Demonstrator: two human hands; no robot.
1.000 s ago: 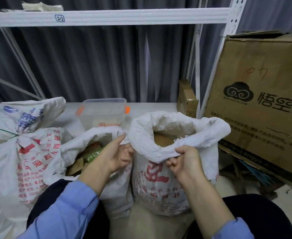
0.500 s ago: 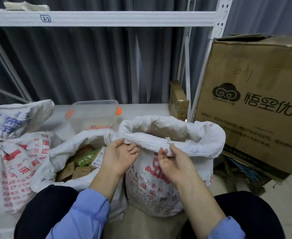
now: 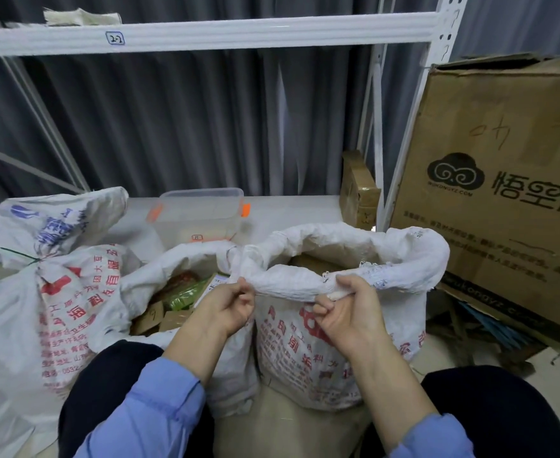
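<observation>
White woven sack with red print stands on the floor between the person's knees. Its mouth is open and its rim is rolled down. The left hand and right hand each pinch the near edge of that rim, every grip curled tight on it. A second open sack touches it on the left. A big cardboard box stands close on the right. Behind are a white shelf with a clear tub and a grey curtain.
</observation>
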